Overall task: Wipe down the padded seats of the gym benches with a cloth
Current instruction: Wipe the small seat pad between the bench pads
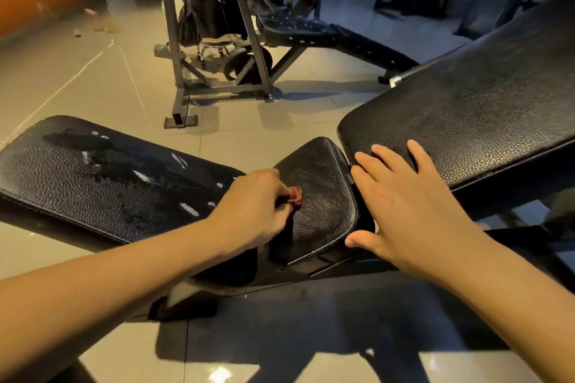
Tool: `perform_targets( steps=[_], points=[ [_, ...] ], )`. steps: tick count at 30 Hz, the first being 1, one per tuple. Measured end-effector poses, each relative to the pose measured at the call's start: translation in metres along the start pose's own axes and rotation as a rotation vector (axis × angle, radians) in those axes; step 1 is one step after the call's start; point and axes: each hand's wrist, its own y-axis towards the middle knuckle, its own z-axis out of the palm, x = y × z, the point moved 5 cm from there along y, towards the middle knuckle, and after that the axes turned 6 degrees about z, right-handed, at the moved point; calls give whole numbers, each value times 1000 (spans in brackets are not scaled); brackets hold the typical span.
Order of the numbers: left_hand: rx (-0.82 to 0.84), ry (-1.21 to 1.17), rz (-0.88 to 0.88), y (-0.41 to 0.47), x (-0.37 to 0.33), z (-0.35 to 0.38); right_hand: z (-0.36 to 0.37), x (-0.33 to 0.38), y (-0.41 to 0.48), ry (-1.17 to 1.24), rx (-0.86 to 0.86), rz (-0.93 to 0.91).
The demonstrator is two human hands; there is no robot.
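Head view, items as they stand around the near gym bench.

1. Left hand (252,205): knuckles up, fingers curled into a tight grip around a small bunched cloth (295,196). Only a reddish wad shows past the fingertips; the rest is hidden in the palm.

2. Cloth: sits on the left part of the seat pad (326,205), touching the black leather, pressed down under the hand.

3. Seat pad: the short, tapered cushion in the middle, between the two hands. Its long axis runs away from the person, with the narrow end far and the wide end near. Most of its bare surface lies to the right of the cloth.

4. Right hand (413,208): flat, fingers spread, holding nothing. The fingertips rest on the lower end of the back pad (466,96), and the thumb lies by the seat pad's near right corner. It looks like a bracing hand.

5. Long pad (93,171): stretches off to the left from behind the left hand, marked with wet-looking streaks and pale flecks.

6. Second bench (298,28): stands well apart on the tiled floor (93,81), beyond the near one.

Judgement: the left hand is the working one, and the cloth is already on the seat pad. The unwiped area lies rightward and along the pad's length, so a stroke would run towards the right hand or out to the narrow end. The long pad's streaks suggest it needs a pass too.
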Motion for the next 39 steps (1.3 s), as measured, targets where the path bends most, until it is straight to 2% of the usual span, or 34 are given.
perform_targets(
  steps=[3, 5, 7, 9, 10, 13, 15, 19, 21, 25, 27, 32, 33, 37, 39],
  points=[
    [10, -196, 136, -6, -36, -7, 0, 1, 1, -20, 18, 2],
    [-6, -251, 53, 7, -23, -4, 1, 1, 2, -22, 0, -2],
    [-34, -145, -85, 22, 5, 1, 1, 0, 1, -6, -25, -5],
    [-61, -77, -143, 23, 20, 3, 2, 1, 0, 0, -24, -4],
    [-54, -81, -126, 20, 16, 2, 3, 1, 0, 0, -26, -6],
    [-2, -169, 120, 7, -29, -5, 3, 1, 0, -6, -32, -5],
    [-14, -215, 200, 5, -42, -6, 3, 0, 1, -15, -36, -5],
    [-81, -49, -30, 27, 11, 5, 3, 0, 1, 1, -43, -2],
    [-78, -54, -94, 26, 22, 5, 5, 1, 1, -7, -27, -3],
    [-6, -177, 179, 4, -33, -8, 2, 1, 1, -16, -21, 3],
    [-4, -201, 225, 4, -38, -8, 2, 1, 1, -25, -23, 2],
    [-78, -26, -80, 33, 24, 2, 3, 2, 1, -2, -45, -4],
    [-62, -21, -58, 33, 21, 1, 4, 2, 1, 1, -44, -5],
    [-15, -99, 290, 16, -36, -11, 4, 2, 1, 6, -61, -8],
    [-49, -89, 252, 23, -31, -9, 3, 2, 1, -3, -49, -5]
  ],
)
